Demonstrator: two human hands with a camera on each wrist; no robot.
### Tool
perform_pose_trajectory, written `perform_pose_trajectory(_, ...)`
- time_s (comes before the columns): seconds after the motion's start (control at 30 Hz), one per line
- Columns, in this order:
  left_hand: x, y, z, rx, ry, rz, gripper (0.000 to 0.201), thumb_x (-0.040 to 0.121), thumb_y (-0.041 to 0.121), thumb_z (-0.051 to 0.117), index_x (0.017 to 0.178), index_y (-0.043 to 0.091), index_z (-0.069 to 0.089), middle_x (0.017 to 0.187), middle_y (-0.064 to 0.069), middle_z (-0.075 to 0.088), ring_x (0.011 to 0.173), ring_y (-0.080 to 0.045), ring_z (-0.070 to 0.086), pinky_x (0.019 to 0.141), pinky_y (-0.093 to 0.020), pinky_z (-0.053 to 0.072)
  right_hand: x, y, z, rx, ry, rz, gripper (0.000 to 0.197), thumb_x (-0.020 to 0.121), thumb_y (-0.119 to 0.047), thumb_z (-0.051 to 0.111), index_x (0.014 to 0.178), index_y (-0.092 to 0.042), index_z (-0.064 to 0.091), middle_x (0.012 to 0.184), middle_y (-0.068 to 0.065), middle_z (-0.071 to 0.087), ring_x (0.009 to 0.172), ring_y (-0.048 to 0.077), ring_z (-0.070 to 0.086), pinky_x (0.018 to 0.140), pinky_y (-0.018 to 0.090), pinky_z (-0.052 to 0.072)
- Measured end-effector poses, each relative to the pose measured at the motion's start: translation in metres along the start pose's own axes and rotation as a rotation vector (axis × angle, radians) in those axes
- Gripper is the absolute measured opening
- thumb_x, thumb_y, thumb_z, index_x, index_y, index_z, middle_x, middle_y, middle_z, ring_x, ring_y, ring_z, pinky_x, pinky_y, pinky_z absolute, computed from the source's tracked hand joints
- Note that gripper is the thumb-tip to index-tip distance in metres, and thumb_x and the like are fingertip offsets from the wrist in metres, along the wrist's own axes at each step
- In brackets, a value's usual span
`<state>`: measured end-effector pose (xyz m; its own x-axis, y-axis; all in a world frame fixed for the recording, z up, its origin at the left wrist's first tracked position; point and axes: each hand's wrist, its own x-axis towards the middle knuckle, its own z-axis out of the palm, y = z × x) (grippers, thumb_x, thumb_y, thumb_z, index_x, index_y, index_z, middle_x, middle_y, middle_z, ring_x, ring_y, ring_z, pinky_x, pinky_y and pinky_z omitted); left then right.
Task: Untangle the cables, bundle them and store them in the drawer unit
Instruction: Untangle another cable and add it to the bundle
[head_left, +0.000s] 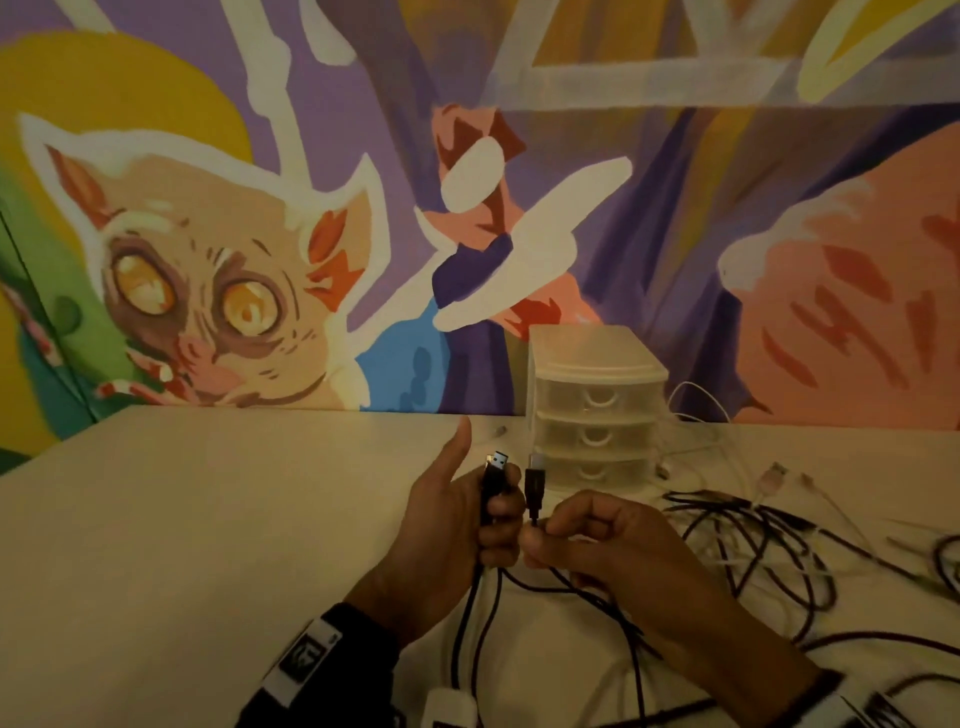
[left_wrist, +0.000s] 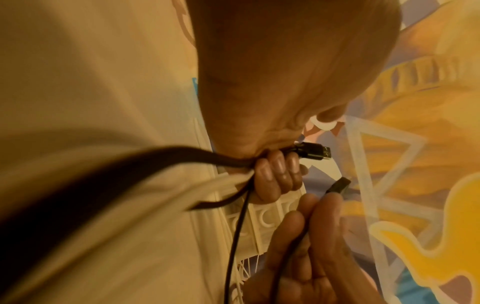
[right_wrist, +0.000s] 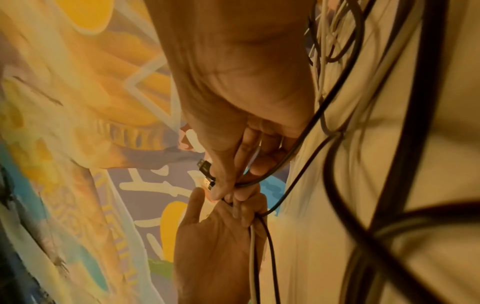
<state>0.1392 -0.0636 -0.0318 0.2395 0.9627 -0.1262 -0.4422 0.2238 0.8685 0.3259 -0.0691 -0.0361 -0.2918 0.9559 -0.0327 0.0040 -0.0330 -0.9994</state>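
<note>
My left hand (head_left: 467, 514) grips a black cable just below its USB-A plug (head_left: 496, 470), thumb raised; the same plug (left_wrist: 311, 153) juts past the curled fingers (left_wrist: 278, 172) in the left wrist view. My right hand (head_left: 587, 535) pinches the cable's other end under a smaller black plug (head_left: 535, 488), which also shows in the left wrist view (left_wrist: 337, 185). Both plugs stand upright side by side, and the black cable (head_left: 519, 613) hangs down in loops between my wrists. A clear three-drawer unit (head_left: 597, 415) stands just behind my hands, drawers closed.
A tangle of black and white cables (head_left: 779, 545) lies on the pale table (head_left: 208, 519) to the right of my right hand. More white cables (head_left: 696, 405) trail beside the drawer unit. A painted mural wall rises behind the table.
</note>
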Motion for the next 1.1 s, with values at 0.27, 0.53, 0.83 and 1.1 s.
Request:
perform_pose_trajectory(0.27, 0.001, -0.007, 0.005, 0.120, 0.041, 0.077, 0.045, 0.101, 0.061, 0.054, 0.096, 0.016, 0.057, 0.079, -0.003, 0.027, 0.070, -0.022, 0.018, 0.056, -0.029, 0.024, -0.008, -0.005, 0.003, -0.006, 0.017, -0.094, 0.043, 0.078, -0.013, 0.093, 0.084, -0.008, 0.050, 0.095, 0.013, 0.084, 0.099, 0.033, 0.080, 0.082, 0.031, 0.057)
perform_pose_trajectory(0.53, 0.006, -0.015, 0.008, 0.199, 0.220, 0.099, 0.066, 0.101, 0.067, 0.040, 0.108, 0.008, 0.069, 0.071, -0.003, 0.051, 0.077, -0.024, 0.052, 0.073, -0.037, 0.054, -0.013, -0.008, 0.009, -0.058, 0.023, -0.119, 0.052, 0.074, -0.016, 0.096, 0.077, -0.010, 0.045, 0.091, 0.013, 0.084, 0.094, 0.028, 0.082, 0.085, 0.034, 0.060)
perform_pose_trajectory(0.83, 0.006, -0.015, 0.009, 0.387, 0.100, 0.159, 0.085, 0.094, 0.083, 0.024, 0.097, 0.019, 0.078, 0.082, -0.003, 0.062, 0.074, -0.014, 0.061, 0.071, -0.032, 0.056, -0.015, -0.009, 0.006, -0.033, 0.031, -0.137, 0.052, 0.076, -0.006, 0.093, 0.075, -0.011, 0.042, 0.085, 0.017, 0.083, 0.086, 0.025, 0.083, 0.070, 0.019, 0.061)
perform_pose_trajectory(1.1, 0.005, -0.011, 0.008, 0.482, 0.189, 0.293, 0.055, 0.097, 0.071, 0.050, 0.092, 0.016, 0.057, 0.079, -0.009, 0.042, 0.068, -0.020, 0.040, 0.058, -0.026, 0.044, -0.011, -0.003, 0.000, -0.212, -0.011, -0.108, 0.047, 0.075, -0.015, 0.096, 0.083, -0.007, 0.050, 0.088, 0.013, 0.083, 0.081, 0.027, 0.083, 0.068, 0.028, 0.062)
